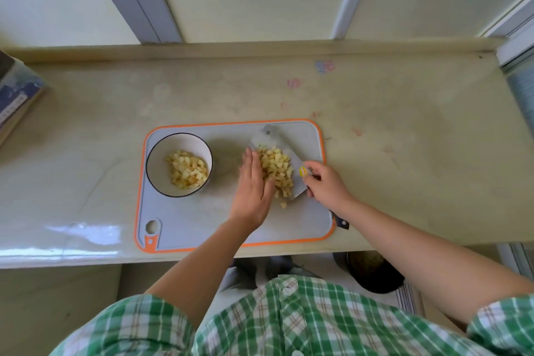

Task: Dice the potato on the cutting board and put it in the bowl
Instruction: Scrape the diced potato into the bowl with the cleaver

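Green checked shirt [289, 321] along the near edge, both bare forearms reaching out from it over the table [404, 139].

Left hand [252, 185] flat, fingers straight and together, its edge pressed against the left side of a heap of potato cubes [277, 170]. Holds nothing.

Right hand [325, 182] curled round the handle of a knife [270, 136], thumb and forefinger up by a yellow sticker [303, 172] at the near end of the blade; dark handle end poking out behind the wrist. Blade turned broad side up, with the heap lying on it. Cannot tell whether the blade rests on the board or hangs just above it.

Grey cutting board [231, 225] with orange rim in the middle of the table, hanging hole at its near left corner. One loose cube [283, 205] on the board just near of the blade.

White bowl [161, 159] with dark rim standing on the left part of the board, well left of the left hand, partly filled with more cubes [187, 170].

Box [17, 95] with blue print at the far left edge of the table.
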A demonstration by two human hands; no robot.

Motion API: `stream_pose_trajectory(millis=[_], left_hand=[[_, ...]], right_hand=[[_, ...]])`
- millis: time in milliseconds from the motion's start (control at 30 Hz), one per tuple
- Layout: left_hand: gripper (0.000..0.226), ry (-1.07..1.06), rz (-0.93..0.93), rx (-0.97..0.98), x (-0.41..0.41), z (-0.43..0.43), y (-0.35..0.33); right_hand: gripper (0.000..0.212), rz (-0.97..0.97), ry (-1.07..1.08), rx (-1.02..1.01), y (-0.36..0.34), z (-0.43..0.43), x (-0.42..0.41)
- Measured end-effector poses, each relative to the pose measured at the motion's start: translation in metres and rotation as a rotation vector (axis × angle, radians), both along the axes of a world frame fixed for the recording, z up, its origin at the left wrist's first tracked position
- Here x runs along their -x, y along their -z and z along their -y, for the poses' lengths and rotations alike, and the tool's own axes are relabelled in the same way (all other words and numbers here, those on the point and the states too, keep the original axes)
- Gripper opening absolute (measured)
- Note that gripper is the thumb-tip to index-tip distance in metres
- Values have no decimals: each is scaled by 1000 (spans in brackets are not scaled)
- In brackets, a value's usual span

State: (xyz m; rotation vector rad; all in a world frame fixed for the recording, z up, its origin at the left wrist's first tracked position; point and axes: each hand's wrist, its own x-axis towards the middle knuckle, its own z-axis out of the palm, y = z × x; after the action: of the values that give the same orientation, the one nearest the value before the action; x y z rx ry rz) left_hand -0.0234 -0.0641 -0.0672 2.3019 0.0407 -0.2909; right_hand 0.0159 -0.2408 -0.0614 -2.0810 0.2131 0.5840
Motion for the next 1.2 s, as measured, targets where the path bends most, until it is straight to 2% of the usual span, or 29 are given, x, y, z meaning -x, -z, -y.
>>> stream_pose_trajectory(millis=[100, 200, 333, 400, 500, 567, 833, 967, 1067, 1133, 1200], left_hand=[[57, 64, 204, -153, -1, -17, -15], [38, 66, 440, -356, -4, -36, -30], [31, -115, 441, -559, 0, -65, -39], [34, -163, 403, -554, 7, -81, -41], [34, -90, 302, -583, 19, -100, -37], [26, -37, 220, -621, 22, -106, -34], [23, 56, 215, -554, 20, -92, -43], [18, 138, 317, -496, 28, -79, -44], [15, 28, 419, -400, 27, -89, -48], [21, -30, 505, -373, 22, -99, -52], [39, 69, 564, -374, 15, -107, -57]], right_hand=[[30, 12, 48, -40, -15, 9, -9], [29, 56, 81, -87, -33, 8, -15], [22, 94, 52, -121, -48, -10, -23], [22, 107, 13, -114, -53, -25, -26], [33, 108, -48, -97, -59, -48, -28], [33, 104, -60, -114, -63, -63, -27], [35, 130, -95, -104, -69, -89, -20], [29, 158, -115, -67, -70, -91, -19], [26, 174, -109, -61, -70, -96, -18], [24, 184, -101, -66, -69, -101, -16], [21, 201, -90, -69, -68, -109, -15]])
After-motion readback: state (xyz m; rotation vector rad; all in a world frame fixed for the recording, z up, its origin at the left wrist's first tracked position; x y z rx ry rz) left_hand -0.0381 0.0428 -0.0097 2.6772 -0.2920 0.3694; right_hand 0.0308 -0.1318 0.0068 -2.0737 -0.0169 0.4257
